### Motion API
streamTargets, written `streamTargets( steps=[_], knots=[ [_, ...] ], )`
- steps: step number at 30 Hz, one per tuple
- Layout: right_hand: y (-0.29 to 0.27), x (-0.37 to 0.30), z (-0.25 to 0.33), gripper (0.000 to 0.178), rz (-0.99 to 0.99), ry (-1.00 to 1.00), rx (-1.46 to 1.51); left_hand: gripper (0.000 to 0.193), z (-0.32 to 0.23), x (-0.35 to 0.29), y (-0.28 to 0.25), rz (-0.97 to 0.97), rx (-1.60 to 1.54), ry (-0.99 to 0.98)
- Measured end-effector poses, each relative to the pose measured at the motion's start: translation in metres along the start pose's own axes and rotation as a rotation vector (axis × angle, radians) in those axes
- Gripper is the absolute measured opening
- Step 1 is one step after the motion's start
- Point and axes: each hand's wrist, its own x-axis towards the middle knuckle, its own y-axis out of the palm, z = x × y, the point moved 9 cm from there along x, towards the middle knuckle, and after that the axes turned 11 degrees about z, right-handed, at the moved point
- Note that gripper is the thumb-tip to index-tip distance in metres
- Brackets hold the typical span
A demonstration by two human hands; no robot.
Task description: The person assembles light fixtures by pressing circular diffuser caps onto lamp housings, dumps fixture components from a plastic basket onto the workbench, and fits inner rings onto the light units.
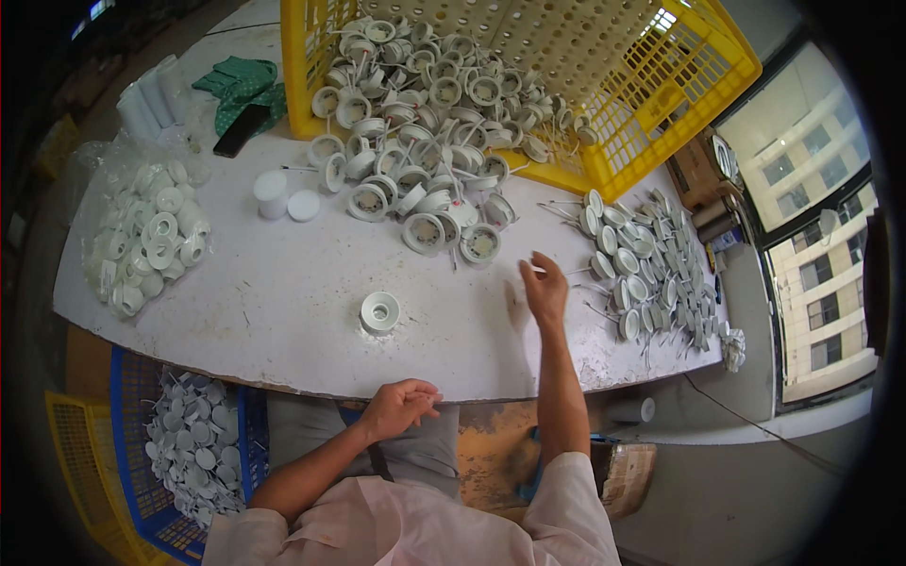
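Observation:
My right hand (545, 291) is above the table, its fingers apart and nothing seen in them. It is nearest to a loose pile of round white lamp housings (479, 243) with short wires. To its right lies another group of white round lamp parts (628, 261) with wires. My left hand (401, 410) is by the table's front edge with its fingers curled together; whether anything small is in them is hidden. Ahead of that hand, a white ring-shaped fixture (380, 312) stands alone on the white table (283, 330).
A yellow crate (300, 85) lies on its side, housings spilling out. At left are a clear bag of white rings (156, 236), a phone (242, 130) on green cloth (236, 80), and white discs (303, 205). A blue crate (132, 424) of white parts stands below the table.

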Motion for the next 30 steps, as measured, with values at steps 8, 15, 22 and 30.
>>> streamTargets(
  steps=[8,15,22,30],
  knots=[
    [0.065,0.013,-0.012,0.033,0.119,0.156,0.139,0.024,0.009,-0.043,-0.015,-0.139,-0.002,0.039],
    [-0.001,-0.093,-0.031,0.025,0.048,0.231,0.314,0.031,-0.012,-0.051,-0.004,-0.119,-0.030,0.199],
    [0.000,-0.174,0.089,0.023,0.356,0.047,0.396,0.067,-0.114,-0.047,0.023,-0.204,0.821,0.628],
    [0.041,-0.191,0.138,0.024,0.498,-0.069,0.462,0.084,-0.115,-0.051,0.011,-0.126,0.850,0.643]
  ],
)
